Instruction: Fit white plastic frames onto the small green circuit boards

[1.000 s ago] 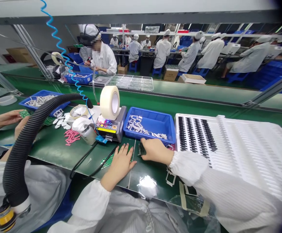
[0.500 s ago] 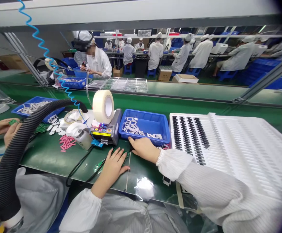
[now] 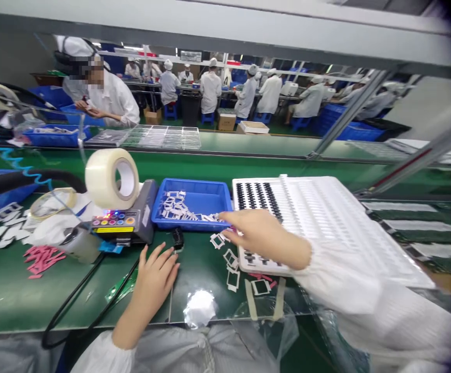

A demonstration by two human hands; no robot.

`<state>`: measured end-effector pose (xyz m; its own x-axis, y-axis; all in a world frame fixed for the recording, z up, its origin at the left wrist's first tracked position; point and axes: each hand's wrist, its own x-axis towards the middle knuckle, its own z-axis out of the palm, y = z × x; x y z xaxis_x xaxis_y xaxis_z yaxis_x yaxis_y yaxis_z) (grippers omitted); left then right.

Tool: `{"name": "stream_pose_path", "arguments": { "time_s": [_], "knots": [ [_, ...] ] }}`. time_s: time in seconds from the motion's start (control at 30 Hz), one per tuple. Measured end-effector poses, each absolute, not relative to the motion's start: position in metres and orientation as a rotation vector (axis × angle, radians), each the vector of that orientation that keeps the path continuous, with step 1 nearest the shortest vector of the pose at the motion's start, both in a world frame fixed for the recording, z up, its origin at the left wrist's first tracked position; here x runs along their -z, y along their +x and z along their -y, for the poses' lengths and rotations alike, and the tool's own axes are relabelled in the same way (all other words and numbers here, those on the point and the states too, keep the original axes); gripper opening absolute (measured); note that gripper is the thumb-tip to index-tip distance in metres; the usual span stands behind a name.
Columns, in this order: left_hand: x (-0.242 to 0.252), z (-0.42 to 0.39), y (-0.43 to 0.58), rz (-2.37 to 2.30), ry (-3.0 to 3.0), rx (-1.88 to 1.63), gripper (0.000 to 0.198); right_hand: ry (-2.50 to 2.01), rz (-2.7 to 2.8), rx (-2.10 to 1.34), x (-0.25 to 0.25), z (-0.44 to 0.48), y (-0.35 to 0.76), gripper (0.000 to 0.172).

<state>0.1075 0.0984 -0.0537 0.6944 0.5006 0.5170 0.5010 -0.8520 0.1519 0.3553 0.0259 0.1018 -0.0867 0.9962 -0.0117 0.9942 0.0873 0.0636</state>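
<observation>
Left hand: our left hand (image 3: 156, 282) lies open and palm down on the green bench mat (image 3: 11, 300), fingers spread, with its fingertips just short of a small black component (image 3: 177, 240).

Right hand: our right hand (image 3: 266, 233) reaches out from a white sleeve (image 3: 349, 290), its fingers stretched toward the near rim of a blue plastic tray (image 3: 194, 182). We cannot tell whether they pinch anything.

Blue tray: it holds a loose pile of small white frames (image 3: 174, 204), just beyond the right fingertips.

On the mat: more white frames (image 3: 229, 261) lie scattered between the hands and a white tray (image 3: 318, 207), and a green circuit board (image 3: 120, 285) lies beside the left wrist.

White tray: it sits to the right, with rows of black parts (image 3: 256, 196) at its far end.

Further left: a tape dispenser (image 3: 126, 220) carries a clear tape roll (image 3: 112, 178), near a bottle (image 3: 81, 246) and pink strips (image 3: 41, 259).

Across the line: a co-worker (image 3: 111, 101) in white sits with both hands together.
</observation>
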Motion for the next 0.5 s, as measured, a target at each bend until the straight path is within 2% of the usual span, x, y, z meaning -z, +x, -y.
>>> {"name": "stream_pose_path", "arguments": {
  "time_s": [0.13, 0.33, 0.5],
  "knots": [
    [0.053, -0.092, 0.113, 0.781, -2.889, 0.972, 0.013, 2.456, -1.892, -0.123, -0.101, 0.010, 0.454, 0.023],
    [0.037, -0.066, 0.141, 0.637, -2.999, 1.174, 0.020, 2.318, -1.944, -0.011, -0.047, 0.024, 0.520, 0.014],
    [0.015, -0.044, 0.159, 0.589, -3.413, 1.325, 0.022, 2.339, -1.954, -0.162, -0.054, 0.025, 0.518, 0.013]
  ]
}}
